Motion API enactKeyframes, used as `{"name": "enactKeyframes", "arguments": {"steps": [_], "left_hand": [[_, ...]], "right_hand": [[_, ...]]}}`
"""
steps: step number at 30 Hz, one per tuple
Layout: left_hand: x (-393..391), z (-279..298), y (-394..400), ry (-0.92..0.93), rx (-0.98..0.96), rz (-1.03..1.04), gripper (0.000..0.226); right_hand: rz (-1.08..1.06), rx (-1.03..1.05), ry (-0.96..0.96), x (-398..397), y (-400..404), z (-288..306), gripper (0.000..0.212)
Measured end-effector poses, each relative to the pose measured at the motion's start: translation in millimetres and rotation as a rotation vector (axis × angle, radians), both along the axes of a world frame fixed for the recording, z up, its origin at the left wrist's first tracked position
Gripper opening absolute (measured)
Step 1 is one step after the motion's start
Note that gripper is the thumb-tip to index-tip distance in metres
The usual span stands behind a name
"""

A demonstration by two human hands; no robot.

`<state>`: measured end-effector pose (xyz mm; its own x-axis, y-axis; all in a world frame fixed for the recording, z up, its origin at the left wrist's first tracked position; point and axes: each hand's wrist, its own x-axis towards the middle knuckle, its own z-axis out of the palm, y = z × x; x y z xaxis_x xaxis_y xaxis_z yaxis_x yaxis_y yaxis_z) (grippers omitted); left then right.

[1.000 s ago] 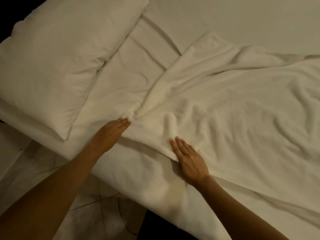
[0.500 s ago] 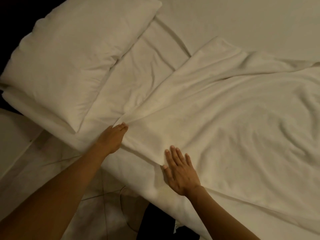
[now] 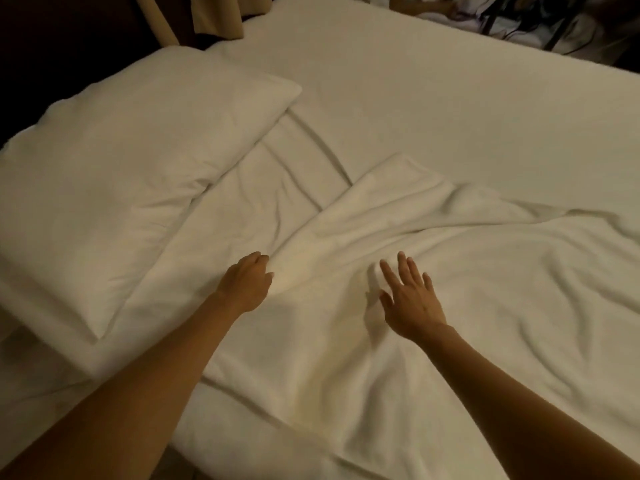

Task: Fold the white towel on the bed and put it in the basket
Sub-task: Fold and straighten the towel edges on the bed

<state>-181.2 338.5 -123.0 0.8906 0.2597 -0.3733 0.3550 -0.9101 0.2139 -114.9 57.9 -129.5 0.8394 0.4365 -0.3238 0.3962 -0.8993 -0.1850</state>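
Pillow (image 3: 138,174) lies just left of the white towel (image 3: 450,271), which is spread rumpled and unfolded across the bed (image 3: 433,109). Left hand (image 3: 246,284) curls its fingers onto the towel's bunched left edge; right hand (image 3: 412,303) is open, fingers spread, holding nothing.

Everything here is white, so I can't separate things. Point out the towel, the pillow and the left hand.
towel (image 3: 467,278), head view, on its rumpled middle.
pillow (image 3: 138,174), head view, on its top face.
left hand (image 3: 246,284), head view, on its back.
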Motion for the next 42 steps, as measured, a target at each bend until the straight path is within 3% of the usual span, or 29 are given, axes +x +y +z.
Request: {"name": "enactKeyframes", "arguments": {"steps": [6, 13, 20, 25, 29, 34, 38, 42], "left_hand": [[70.0, -28.0, -19.1, -0.064, -0.149, 0.017, 0.054], [144.4, -48.0, -25.9, -0.198, -0.243, 0.019, 0.050], [158.1, -73.2, -44.4, -0.261, -0.275, 0.021, 0.051], [156.7, -81.3, -53.1, -0.337, -0.283, 0.092, 0.051], [160.3, -75.0, -55.0, -0.362, -0.313, 0.139, 0.051], [162.1, -57.7, -64.5, -0.265, -0.294, 0.207, 0.046], [152.4, -41.4, -83.2, -0.339, -0.293, 0.249, 0.038], [130.3, -31.2, -113.8, -0.448, -0.200, 0.158, 0.032]], "right_hand": [[-0.024, -0.071, -0.067, 110.1, 4.7, -4.0, 0.061], [0.044, -0.178, -0.134, 223.2, 50.8, -8.1, 0.069], [0.155, -0.260, -0.179, 290.6, 87.2, -23.6, 0.076], [0.177, -0.355, -0.154, 302.0, 92.7, -36.9, 0.061], [0.166, -0.193, -0.285, 294.9, 85.3, -39.0, 0.042], [0.187, -0.032, -0.485, 278.4, 58.1, -38.2, 0.027], [0.197, 0.068, -0.537, 258.2, 23.1, -31.6, 0.046], [0.214, 0.080, -0.546, 229.3, -27.8, -17.6, 0.058]]}}
